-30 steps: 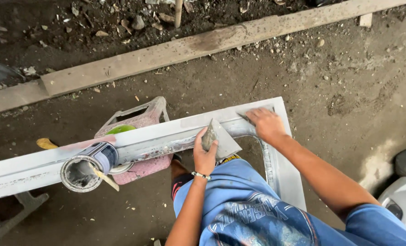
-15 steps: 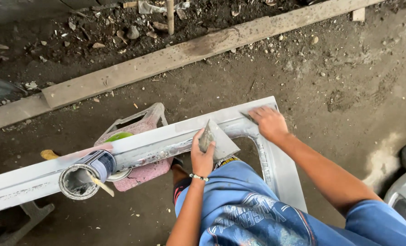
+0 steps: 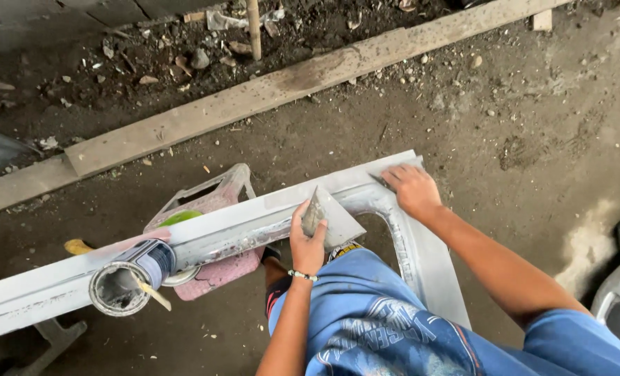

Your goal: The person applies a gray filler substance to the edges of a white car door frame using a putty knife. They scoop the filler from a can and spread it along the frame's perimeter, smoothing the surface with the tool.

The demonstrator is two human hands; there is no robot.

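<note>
A long grey metal panel (image 3: 254,219) with a curved corner lies across my lap, smeared with pale filler. My left hand (image 3: 308,240) grips a thin flat spreader (image 3: 315,211) and holds its edge against the panel near the curve. My right hand (image 3: 412,189) lies flat on the panel's far corner, fingers spread, pressing it down. An open can of grey putty (image 3: 124,284) with a stick in it rests on the panel at the left.
A pink plastic stool (image 3: 212,202) stands under the panel, with a green lid beside it. A long wooden plank (image 3: 275,90) crosses the dirt ground beyond. Rubble lies behind the plank. A white and black vehicle part (image 3: 619,299) sits at the right edge.
My left hand has shifted the spreader slightly along the panel near the curve. My right hand stays on the corner. The view has tilted a little.
</note>
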